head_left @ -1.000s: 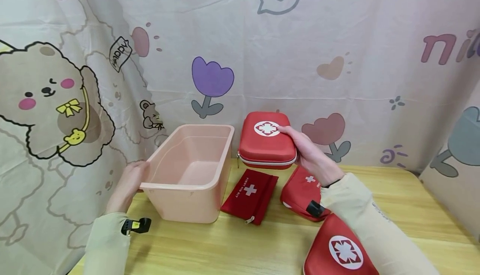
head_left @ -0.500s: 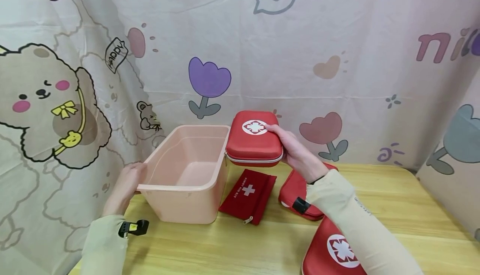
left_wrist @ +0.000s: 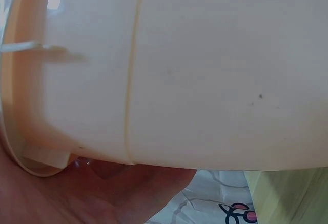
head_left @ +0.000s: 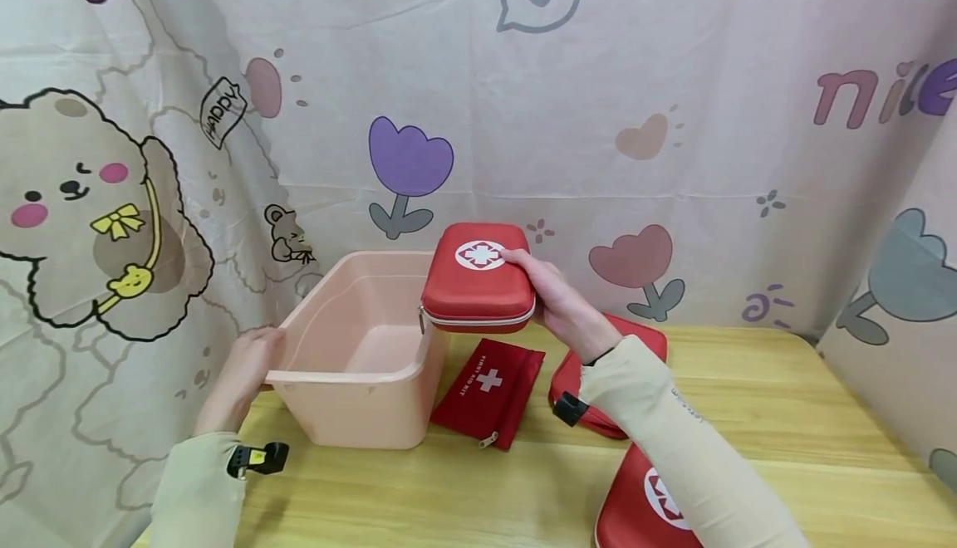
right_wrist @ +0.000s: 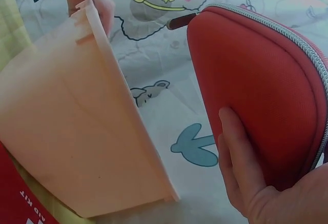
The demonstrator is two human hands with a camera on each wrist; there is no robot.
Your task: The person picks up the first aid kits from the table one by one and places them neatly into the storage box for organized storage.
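A red zippered first aid case with a white cross emblem is gripped by my right hand, thumb on top and fingers beneath, as the right wrist view shows. The case is in the air, its left part over the right rim of a pink plastic bin. My left hand holds the bin's left rim; in the left wrist view its fingers are partly hidden by the bin wall. The inside of the bin that shows holds nothing.
A flat red first aid pouch lies just right of the bin on the wooden table. Farther right are another red case and a red case with a white emblem, both partly covered by the right arm. A patterned curtain hangs behind.
My right hand has carried the first aid case leftward, from above the flat pouch to over the bin's right rim. The left hand keeps its hold on the bin. The head view has shifted slightly.
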